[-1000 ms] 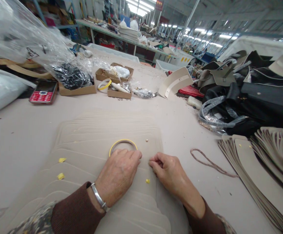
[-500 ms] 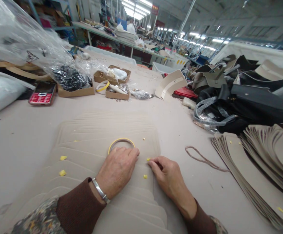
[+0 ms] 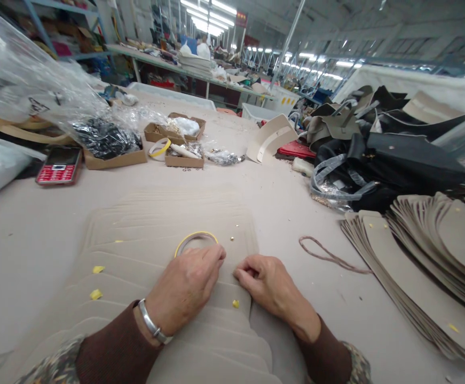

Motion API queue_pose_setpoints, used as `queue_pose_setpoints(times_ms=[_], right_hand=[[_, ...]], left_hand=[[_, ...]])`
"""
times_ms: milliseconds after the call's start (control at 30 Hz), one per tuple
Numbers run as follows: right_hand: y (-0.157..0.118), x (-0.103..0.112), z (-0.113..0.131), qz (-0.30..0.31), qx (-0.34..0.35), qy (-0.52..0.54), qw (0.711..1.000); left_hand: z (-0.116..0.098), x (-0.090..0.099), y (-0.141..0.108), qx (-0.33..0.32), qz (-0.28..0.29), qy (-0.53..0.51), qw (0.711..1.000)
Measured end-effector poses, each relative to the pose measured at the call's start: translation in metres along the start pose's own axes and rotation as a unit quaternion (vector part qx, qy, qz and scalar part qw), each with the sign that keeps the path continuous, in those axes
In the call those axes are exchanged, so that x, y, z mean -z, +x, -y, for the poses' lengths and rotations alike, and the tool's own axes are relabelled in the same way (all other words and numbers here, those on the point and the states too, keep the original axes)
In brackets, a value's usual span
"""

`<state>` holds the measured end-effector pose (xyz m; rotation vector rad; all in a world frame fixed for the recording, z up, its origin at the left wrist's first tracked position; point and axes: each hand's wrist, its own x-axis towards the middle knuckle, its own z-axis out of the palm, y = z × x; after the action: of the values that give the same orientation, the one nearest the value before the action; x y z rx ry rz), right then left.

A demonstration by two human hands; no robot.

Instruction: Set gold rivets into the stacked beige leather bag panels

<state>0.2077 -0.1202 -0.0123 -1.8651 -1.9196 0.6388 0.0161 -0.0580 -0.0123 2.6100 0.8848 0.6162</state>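
Note:
My left hand [image 3: 188, 285] grips a roll of yellow tape [image 3: 195, 233] over the layered beige panels [image 3: 144, 288]; only the roll's far rim shows above my knuckles. Thumb and forefinger of my right hand [image 3: 270, 282] are pinched together at the right edge of the panels, and whatever lies between them is hidden. Just below those fingertips sits a small yellow tape piece [image 3: 236, 303]. On the left side of the panels are two more, an upper tape piece [image 3: 98, 269] and a lower tape piece [image 3: 95, 294]. A small metal stud [image 3: 232, 239] shows beyond my hands.
Curved beige strips [image 3: 404, 266] lie stacked at the right, near a looped brown cord [image 3: 328, 256]. Black bags [image 3: 408, 162] are heaped behind them. Farther back stand small cardboard boxes [image 3: 184, 161], a red phone [image 3: 59, 166] and a clear plastic bag [image 3: 28, 80].
The yellow piece at my right fingertips is no longer visible, and those fingers sit slightly lower and left in view. My left hand keeps the tape roll. The whole view has shifted a little.

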Motion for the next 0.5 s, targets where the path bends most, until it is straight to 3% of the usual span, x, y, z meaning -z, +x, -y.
queue_pose_setpoints(times_ms=[67, 133, 267, 400, 500], right_hand=[[-0.002, 0.007, 0.0, 0.041, 0.005, 0.024, 0.999], [-0.003, 0.011, 0.0, 0.014, 0.01, 0.069, 0.997], [0.0, 0.009, 0.002, -0.104, 0.053, 0.186, 0.976], [0.005, 0.0, 0.005, -0.129, 0.176, 0.193, 0.956], [0.009, -0.005, 0.006, -0.146, 0.226, 0.157, 0.95]], left_hand=[[0.003, 0.0, -0.001, -0.029, -0.049, -0.018, 0.998], [0.004, 0.001, -0.003, -0.053, -0.077, -0.029, 0.995], [0.003, 0.0, -0.005, -0.055, -0.035, -0.033, 0.997], [0.002, -0.006, -0.005, -0.049, -0.035, -0.014, 0.998], [0.003, -0.01, -0.006, -0.055, -0.027, -0.021, 0.998]])
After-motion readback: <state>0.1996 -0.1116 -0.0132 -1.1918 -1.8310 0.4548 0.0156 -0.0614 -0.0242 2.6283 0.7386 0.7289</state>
